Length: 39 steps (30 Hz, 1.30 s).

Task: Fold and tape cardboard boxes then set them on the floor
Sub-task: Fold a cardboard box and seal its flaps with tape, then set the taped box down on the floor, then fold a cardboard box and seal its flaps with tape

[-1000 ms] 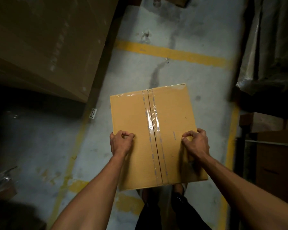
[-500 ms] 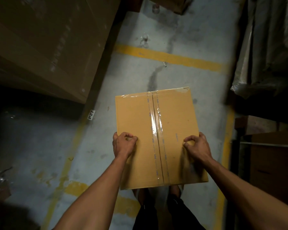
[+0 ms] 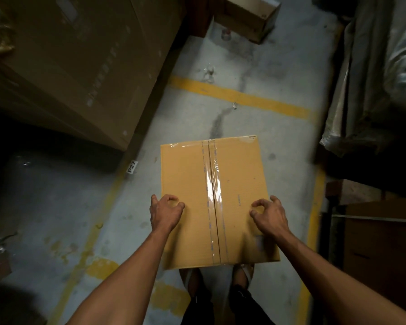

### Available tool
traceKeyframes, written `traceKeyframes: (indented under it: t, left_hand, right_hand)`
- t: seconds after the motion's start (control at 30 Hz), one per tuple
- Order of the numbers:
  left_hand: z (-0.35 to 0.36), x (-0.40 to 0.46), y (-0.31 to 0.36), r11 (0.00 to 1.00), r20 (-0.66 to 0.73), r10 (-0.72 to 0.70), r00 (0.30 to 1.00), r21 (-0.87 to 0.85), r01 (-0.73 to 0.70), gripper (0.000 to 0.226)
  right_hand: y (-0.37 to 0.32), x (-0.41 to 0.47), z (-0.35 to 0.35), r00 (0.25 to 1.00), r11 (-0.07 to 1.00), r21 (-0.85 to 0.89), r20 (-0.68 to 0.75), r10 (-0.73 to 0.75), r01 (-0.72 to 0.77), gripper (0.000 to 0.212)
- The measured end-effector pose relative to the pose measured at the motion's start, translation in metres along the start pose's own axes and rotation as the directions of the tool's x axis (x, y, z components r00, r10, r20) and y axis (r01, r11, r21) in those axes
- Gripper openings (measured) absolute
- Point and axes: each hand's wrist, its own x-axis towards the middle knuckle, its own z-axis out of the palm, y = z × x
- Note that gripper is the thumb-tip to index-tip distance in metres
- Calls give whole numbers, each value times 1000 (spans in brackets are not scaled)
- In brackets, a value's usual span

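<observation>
A closed tan cardboard box (image 3: 188, 184) lies flat below me, with clear tape (image 3: 212, 184) along its centre seam and far edge. It is low over the grey floor (image 3: 279, 141), and its near edge hides the front of my feet. My left hand (image 3: 165, 213) is over the box's left edge, fingers loosely curled, thumb and forefinger forming a ring. My right hand (image 3: 268, 215) mirrors it near the right edge. Neither hand clasps the box.
Big cardboard cartons (image 3: 75, 66) loom on the left and a smaller one (image 3: 249, 17) stands far ahead. Plastic-wrapped goods (image 3: 373, 78) and dark cartons (image 3: 380, 242) line the right. Yellow lines (image 3: 239, 97) cross the floor, and a P27 label (image 3: 131, 167) lies by the left line.
Both hands gripped the box's sides before. Their fingers have loosened and come off it, and the box looks slightly lower and smaller.
</observation>
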Motion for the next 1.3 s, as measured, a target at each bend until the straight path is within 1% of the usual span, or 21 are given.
traceKeyframes:
  t: [0.1, 0.23, 0.3, 0.37, 0.4, 0.47, 0.5, 0.57, 0.67, 0.8, 0.93, 1.0, 1.1, 1.17, 1.23, 1.3]
  left_hand:
    - [-18, -36, -7, 996, -13, 5, 1000, -85, -6, 23]
    - [-51, -105, -11, 968, 47, -2, 999, -249, 14, 4]
    - [-59, -140, -16, 954, 58, 8, 998, -301, 10, 4]
    - [-60, -172, -23, 932, 32, -3, 999, -361, 14, 13]
    - [-58, -187, -27, 916, 22, -17, 1000, -400, 25, 15]
    - [-51, -219, -37, 886, 16, -47, 999, -461, 49, 7]
    - [-45, -236, -43, 875, 22, -59, 998, -481, 63, 4]
    - [-30, -268, -57, 842, 42, -94, 995, -529, 102, 4]
    - [-14, -309, -81, 791, 71, -153, 986, -589, 166, 3]
    - [-11, -346, -116, 750, 91, -208, 974, -625, 219, 5]
    - [-24, -365, -169, 688, 29, -244, 969, -700, 194, 25]
    - [-34, -375, -197, 665, -32, -244, 969, -733, 143, 24]
    - [-59, -408, -229, 587, -129, -261, 957, -808, 51, 19]
    - [-72, -434, -260, 550, -174, -278, 945, -835, 8, 9]
    - [-87, -464, -300, 518, -217, -313, 925, -855, -25, 4]
    - [-109, -493, -345, 489, -286, -372, 883, -869, -76, 8]
  right_hand:
    - [-4, -27, -18, 996, 996, 35, 49, -81, 79, 23]
    - [-17, -79, -43, 963, 977, 129, 189, -192, 170, 17]
    - [-23, -103, -49, 946, 965, 160, 217, -240, 208, 15]
    - [-24, -123, -46, 932, 954, 173, 229, -283, 247, 11]
    - [-22, -132, -43, 921, 950, 170, 252, -298, 261, 8]
    - [-18, -150, -36, 881, 938, 142, 321, -347, 318, 4]
    - [-14, -158, -33, 858, 927, 123, 350, -376, 356, 6]
    - [-9, -173, -29, 813, 903, 93, 403, -420, 420, 10]
    - [-7, -190, -25, 759, 866, 40, 462, -459, 499, 9]
    - [-11, -206, -12, 686, 787, -71, 541, -486, 613, 22]
    - [-28, -227, 12, 598, 665, -171, 634, -491, 727, 24]
    - [-43, -246, 29, 555, 601, -176, 638, -533, 780, 21]
    - [-72, -295, 58, 467, 497, -146, 633, -617, 855, 15]
    - [-92, -340, 82, 405, 444, -107, 635, -658, 890, 13]
    - [-106, -386, 112, 358, 426, -43, 620, -698, 904, 16]
    - [-122, -436, 142, 329, 426, 6, 624, -709, 905, 10]
